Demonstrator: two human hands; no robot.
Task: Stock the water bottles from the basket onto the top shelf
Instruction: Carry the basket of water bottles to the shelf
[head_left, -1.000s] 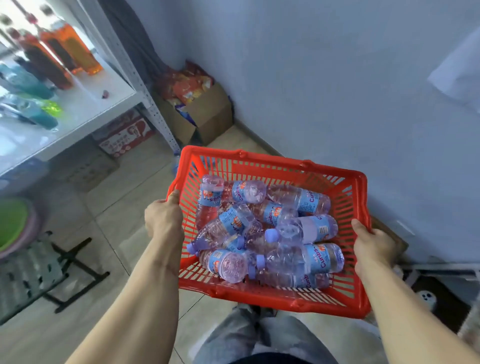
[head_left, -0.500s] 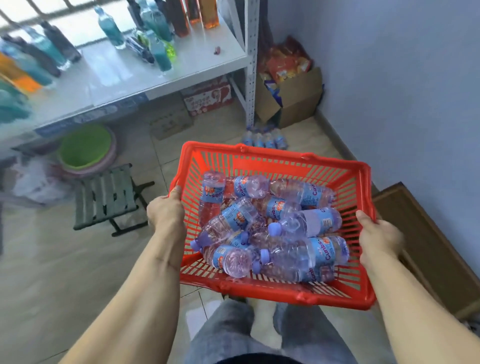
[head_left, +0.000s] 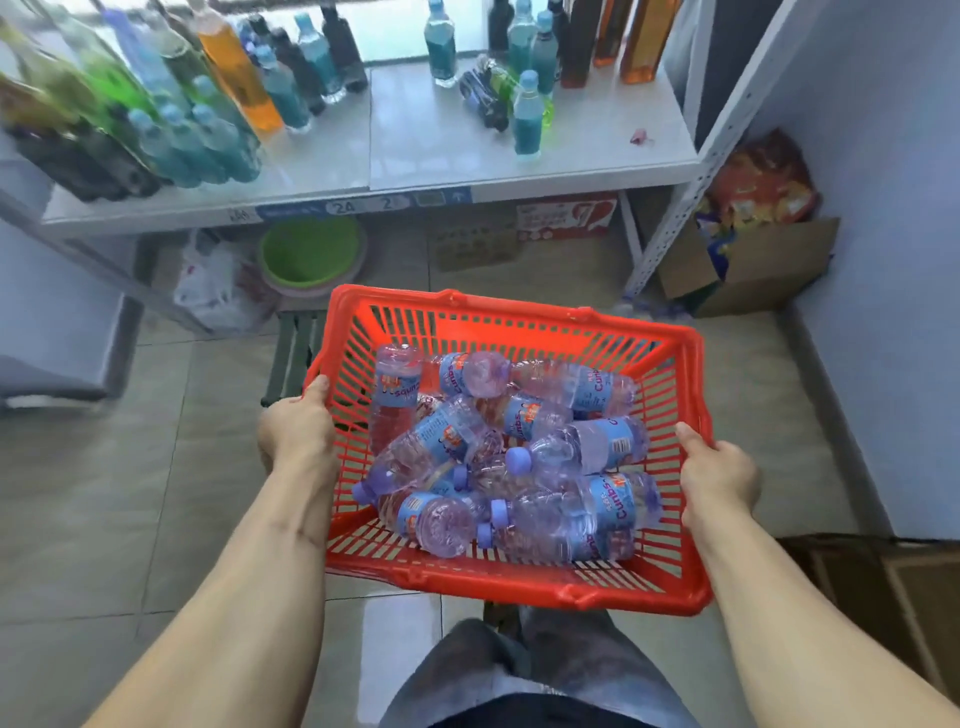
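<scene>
**Basket brought round to face the shelf; no bottle out yet**

Bottles (head_left: 511, 457): a loose heap, lying crosswise on one another in the red basket (head_left: 519, 590). None lifted out. The heap sits much as it did a second ago.

Basket: carried level in front of the body, above the floor. Left hand (head_left: 298, 434) grips the left rim, right hand (head_left: 719, 475) grips the right rim; hands well apart, both clamped on the basket.

Change: a second ago the view held mostly wall, with the shelf (head_left: 519, 179) at the far left. Now the shelf lies straight ahead, just beyond the basket, with coloured bottles (head_left: 527, 117) standing on it.

Judgement: approach nearly done. Stocking not begun; one hand must be freed first.
</scene>
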